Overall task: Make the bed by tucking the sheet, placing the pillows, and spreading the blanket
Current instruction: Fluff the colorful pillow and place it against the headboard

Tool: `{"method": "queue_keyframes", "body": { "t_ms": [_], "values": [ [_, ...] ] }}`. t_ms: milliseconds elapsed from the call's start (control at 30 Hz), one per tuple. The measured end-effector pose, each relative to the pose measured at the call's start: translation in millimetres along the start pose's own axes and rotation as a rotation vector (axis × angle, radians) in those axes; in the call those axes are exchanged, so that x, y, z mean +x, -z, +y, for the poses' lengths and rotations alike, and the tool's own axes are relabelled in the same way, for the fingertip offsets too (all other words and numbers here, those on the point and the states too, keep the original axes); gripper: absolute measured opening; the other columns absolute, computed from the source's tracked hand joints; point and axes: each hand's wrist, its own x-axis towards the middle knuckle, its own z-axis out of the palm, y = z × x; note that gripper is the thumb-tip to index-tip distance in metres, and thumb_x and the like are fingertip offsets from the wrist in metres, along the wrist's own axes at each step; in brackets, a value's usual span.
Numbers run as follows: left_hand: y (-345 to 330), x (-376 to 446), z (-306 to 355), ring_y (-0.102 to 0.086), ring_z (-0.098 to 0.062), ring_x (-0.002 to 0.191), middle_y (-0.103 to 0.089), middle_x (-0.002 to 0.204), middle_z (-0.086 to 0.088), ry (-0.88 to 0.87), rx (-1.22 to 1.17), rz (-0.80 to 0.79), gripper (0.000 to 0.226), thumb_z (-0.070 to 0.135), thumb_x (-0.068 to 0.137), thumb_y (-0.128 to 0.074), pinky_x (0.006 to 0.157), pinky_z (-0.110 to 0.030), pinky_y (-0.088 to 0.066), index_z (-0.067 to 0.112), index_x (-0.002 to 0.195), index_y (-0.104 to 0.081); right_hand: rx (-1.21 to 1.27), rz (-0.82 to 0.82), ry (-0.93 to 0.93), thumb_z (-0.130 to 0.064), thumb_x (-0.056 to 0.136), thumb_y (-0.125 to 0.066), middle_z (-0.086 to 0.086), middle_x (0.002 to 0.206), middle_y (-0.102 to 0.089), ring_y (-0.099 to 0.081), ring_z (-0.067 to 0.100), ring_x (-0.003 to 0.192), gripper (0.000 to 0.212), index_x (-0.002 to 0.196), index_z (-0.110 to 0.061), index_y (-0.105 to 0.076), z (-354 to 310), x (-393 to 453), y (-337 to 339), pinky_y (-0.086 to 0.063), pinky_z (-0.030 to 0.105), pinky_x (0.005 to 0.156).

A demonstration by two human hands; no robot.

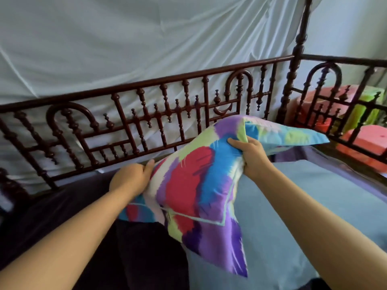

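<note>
pale cloth (125,38) hangs loose behind a dark turned-wood bed rail (146,114), and a carved corner post (293,80) rises at the far right where a second rail turns toward the viewer. light blue sheet (303,216) covers the right part of the mattress; a dark purple blanket (73,206) lies heaped over the left part.

the multicoloured pillow (199,185) is held up off the bed, between both hands, with its long axis running on a slant from the lower corner near the viewer up to the far right corner that points at the post. the right hand (249,158) has its grip closed on a bunch of the pillowcase at the upper edge, fingers curled over the fabric. the left hand (132,178) grips the left edge, thumb on the front face, fingers hidden behind.

both hands sit near the pillow's middle, so the far flap and the near corner hang free. the right hand is higher and nearer the post end of the bed. if the pillow is meant for that end, it lies ahead and to the right of the grip, and the raised corner already leads that way.
</note>
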Motion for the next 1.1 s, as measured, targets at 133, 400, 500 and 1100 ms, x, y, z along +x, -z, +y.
{"method": "queue_keyframes", "body": {
  "t_ms": [133,400,500,1100],
  "values": [
    [25,-13,6,-0.054,-0.034,0.118,-0.059,0.127,-0.023,-0.029,0.077,-0.021,0.055,0.036,0.101,-0.027,0.089,-0.033,-0.042,-0.003,0.114,-0.063,0.093,-0.156,0.088,0.0,0.075,-0.059,0.001,0.05,-0.069,-0.066,0.013,0.044,0.014,0.066,-0.006,-0.068,-39,-48,25,-0.056,0.02,0.048],
    [-24,-52,31,-0.054,-0.031,0.118,-0.056,0.132,-0.019,-0.116,0.305,-0.301,0.053,0.039,0.098,-0.033,0.093,-0.031,-0.045,0.0,0.124,-0.056,-0.657,-0.115,-0.489,-0.006,0.055,-0.073,0.005,0.061,-0.071,-0.065,0.015,0.047,0.023,0.077,-0.006,-0.071,7,-136,182,-0.058,0.029,0.059],
    [-47,-55,32,-0.056,-0.032,0.115,-0.057,0.128,-0.02,-0.109,0.323,-0.318,0.05,0.038,0.096,-0.036,0.089,-0.031,-0.045,-0.001,0.12,-0.057,-1.067,-0.098,-0.683,0.005,0.081,-0.054,0.007,0.069,-0.058,-0.056,0.014,0.05,0.02,0.075,-0.014,-0.058,36,-141,195,-0.051,0.022,0.051],
    [-133,-5,-46,-0.04,-0.037,0.135,-0.035,0.147,-0.028,0.525,-0.41,-0.331,0.077,0.05,0.093,-0.041,0.108,-0.036,-0.033,-0.008,0.142,-0.03,-1.186,0.313,-0.429,-0.056,0.077,-0.055,0.015,0.133,-0.052,-0.05,0.032,0.12,0.079,0.134,-0.004,-0.038,75,10,105,-0.038,0.036,0.098]
  ]
}}
